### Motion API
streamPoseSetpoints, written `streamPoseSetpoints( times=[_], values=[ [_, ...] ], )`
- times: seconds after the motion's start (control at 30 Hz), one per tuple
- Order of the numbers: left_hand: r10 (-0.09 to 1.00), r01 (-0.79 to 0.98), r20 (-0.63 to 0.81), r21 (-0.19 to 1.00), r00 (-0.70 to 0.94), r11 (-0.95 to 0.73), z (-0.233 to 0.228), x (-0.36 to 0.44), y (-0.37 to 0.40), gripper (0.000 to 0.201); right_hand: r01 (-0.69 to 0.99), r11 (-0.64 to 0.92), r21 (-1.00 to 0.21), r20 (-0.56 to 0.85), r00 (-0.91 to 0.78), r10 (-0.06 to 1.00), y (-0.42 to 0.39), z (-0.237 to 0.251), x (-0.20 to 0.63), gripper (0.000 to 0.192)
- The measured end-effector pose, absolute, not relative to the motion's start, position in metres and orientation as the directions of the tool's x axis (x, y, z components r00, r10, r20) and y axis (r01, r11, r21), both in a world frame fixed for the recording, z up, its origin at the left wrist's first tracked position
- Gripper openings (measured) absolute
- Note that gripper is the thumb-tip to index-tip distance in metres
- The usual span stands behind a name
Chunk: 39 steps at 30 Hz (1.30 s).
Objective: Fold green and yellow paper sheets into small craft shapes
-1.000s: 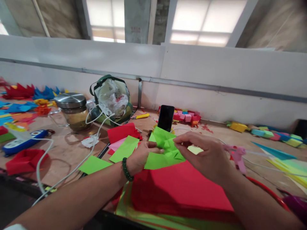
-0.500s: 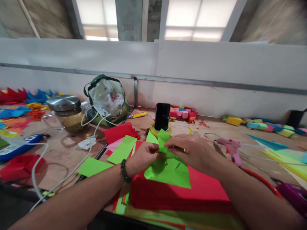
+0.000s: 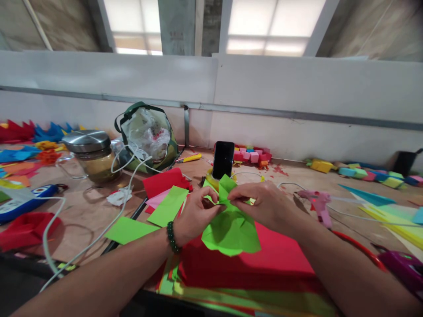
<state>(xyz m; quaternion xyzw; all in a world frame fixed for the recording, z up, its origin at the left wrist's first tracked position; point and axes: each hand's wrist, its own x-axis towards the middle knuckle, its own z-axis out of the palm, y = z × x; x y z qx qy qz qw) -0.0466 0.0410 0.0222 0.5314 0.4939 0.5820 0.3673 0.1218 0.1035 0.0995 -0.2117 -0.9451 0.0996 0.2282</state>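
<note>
A bright green sheet of paper (image 3: 231,233), creased and partly folded, is held up between both hands. My left hand (image 3: 198,211), with a dark green bead bracelet (image 3: 172,237) at the wrist, pinches its left side near the middle. From the right, my right hand (image 3: 264,202) grips it with thumb and fingers close to the left fingertips. One narrow flap stands up above the fingers, and the lower part fans out toward me. Beneath lies a stack of red paper (image 3: 280,255) on top of other coloured sheets.
A phone (image 3: 223,159) stands upright behind the hands. Green paper pieces (image 3: 132,230) lie to the left, near a lidded glass jug (image 3: 95,158) and a bag (image 3: 145,136). At right are a pink glue gun (image 3: 317,204), cables and a purple tool (image 3: 401,268).
The green paper's lower part has bent from a flat, straight-edged sheet into a rounded, fanned shape. My left fingers have shifted, opening a gap above the thumb. The surroundings look the same.
</note>
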Motion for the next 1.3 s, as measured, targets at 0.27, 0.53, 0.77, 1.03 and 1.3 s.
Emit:
streamPoseSetpoints(
  times=[0.27, 0.53, 0.77, 1.03, 1.3],
  values=[
    [0.863, 0.193, 0.479, 0.873, -0.159, -0.449, 0.02, -0.051, 0.044, 0.009, 0.376, 0.887, -0.268, 0.407, -0.79, 0.458, 0.104, 0.099, 0.121, 0.027],
    [0.846, 0.216, 0.505, 0.857, -0.169, -0.468, 0.025, -0.048, 0.038, 0.003, 0.367, 0.873, -0.32, 0.431, -0.765, 0.479, 0.105, 0.096, 0.118, 0.027],
    [0.825, 0.27, 0.555, 0.814, -0.101, -0.515, 0.029, -0.045, 0.034, 0.015, 0.335, 0.851, -0.404, 0.421, -0.758, 0.498, 0.103, 0.094, 0.116, 0.025],
    [0.833, 0.277, 0.537, 0.827, -0.13, -0.49, 0.028, -0.044, 0.035, 0.007, 0.339, 0.834, -0.436, 0.371, -0.776, 0.509, 0.1, 0.094, 0.119, 0.019],
    [0.885, 0.282, 0.442, 0.876, -0.145, -0.391, 0.033, -0.045, 0.033, 0.006, 0.335, 0.866, -0.37, 0.314, -0.833, 0.456, 0.092, 0.101, 0.124, 0.021]
  ],
)
